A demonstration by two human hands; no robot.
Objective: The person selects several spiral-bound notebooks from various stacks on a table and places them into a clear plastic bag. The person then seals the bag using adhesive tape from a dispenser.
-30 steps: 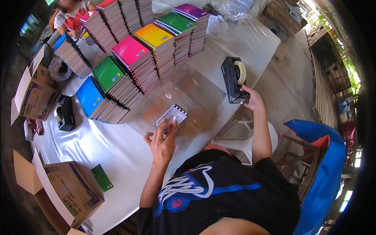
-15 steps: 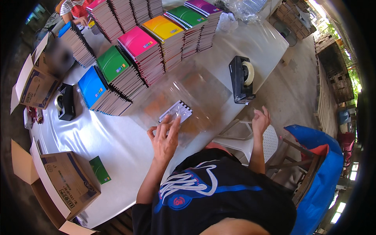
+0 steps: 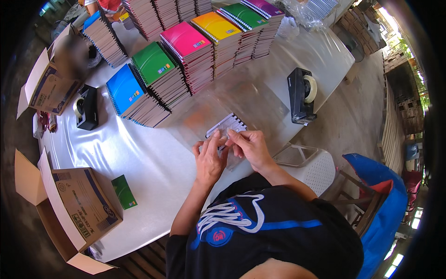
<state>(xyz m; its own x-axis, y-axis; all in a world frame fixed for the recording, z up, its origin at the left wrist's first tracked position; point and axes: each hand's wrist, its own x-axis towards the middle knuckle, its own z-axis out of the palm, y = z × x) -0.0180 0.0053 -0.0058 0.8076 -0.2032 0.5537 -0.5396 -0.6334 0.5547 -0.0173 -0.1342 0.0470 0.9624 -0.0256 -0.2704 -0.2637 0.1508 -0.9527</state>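
A small white block with black bands along one edge (image 3: 232, 122) lies on a clear plastic sheet (image 3: 260, 102) on the table before me. I cannot make out exactly what it is. My left hand (image 3: 210, 160) rests at its near left side, fingers apart and fingertips on or beside the plastic over it. My right hand (image 3: 253, 146) is at its near right side, thumb and forefinger pinched close to the left fingertips. Whatever sits in that pinch is too small or clear to name. Both hands partly cover the block's near side.
Tall stacks of spiral notebooks (image 3: 186, 37) stand beyond the sheet. A black tape dispenser (image 3: 299, 97) is at the right table edge, another (image 3: 87, 107) at the left. Open cardboard boxes (image 3: 88, 200) line the left; a green card (image 3: 124, 191) lies nearby. A white chair (image 3: 316, 169) stands right.
My right hand has come from beside the table, off to the right, in to the block and now pinches next to my left hand. My left hand stays at the block, its fingers more bent.
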